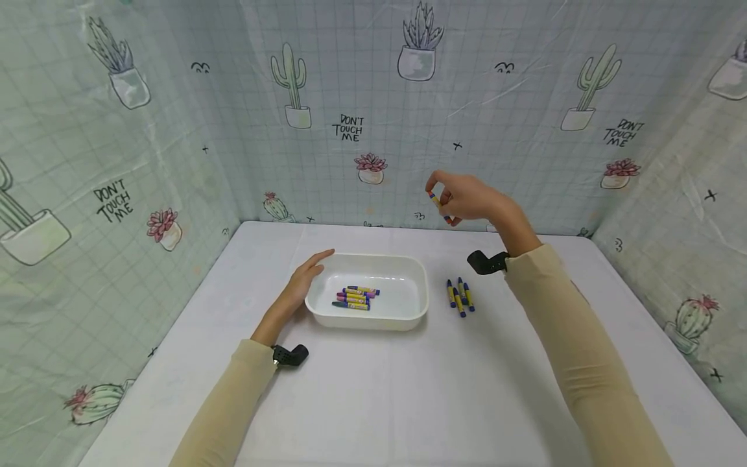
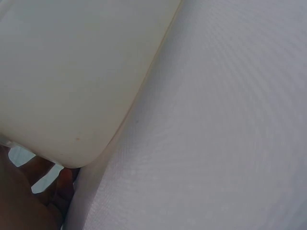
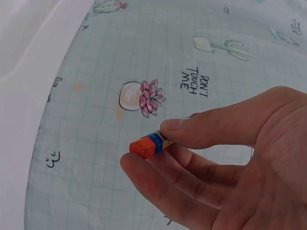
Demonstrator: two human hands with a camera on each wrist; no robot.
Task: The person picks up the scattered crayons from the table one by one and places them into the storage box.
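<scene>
My right hand (image 1: 467, 196) is raised above the far right part of the table, pinching an orange-tipped crayon (image 3: 149, 145) between thumb and fingers. Its orange end points toward the camera in the right wrist view. At the left end of a white plastic tray (image 1: 367, 322), my left hand (image 1: 300, 282) holds the far corner, fingers around the outside and thumb by the rim. In the left wrist view the tray wall (image 2: 81, 86) hides part of these fingers. Several crayons (image 1: 353, 299) with yellow wrappers lie inside the tray, toward its left half.
Several blue-ended crayons (image 1: 460, 297) lie close together on the white table (image 1: 362, 395), just right of the tray. A cactus-printed sheet (image 1: 362, 78) hangs behind the table and along both sides. Each wrist wears a black strapped device (image 1: 290, 355).
</scene>
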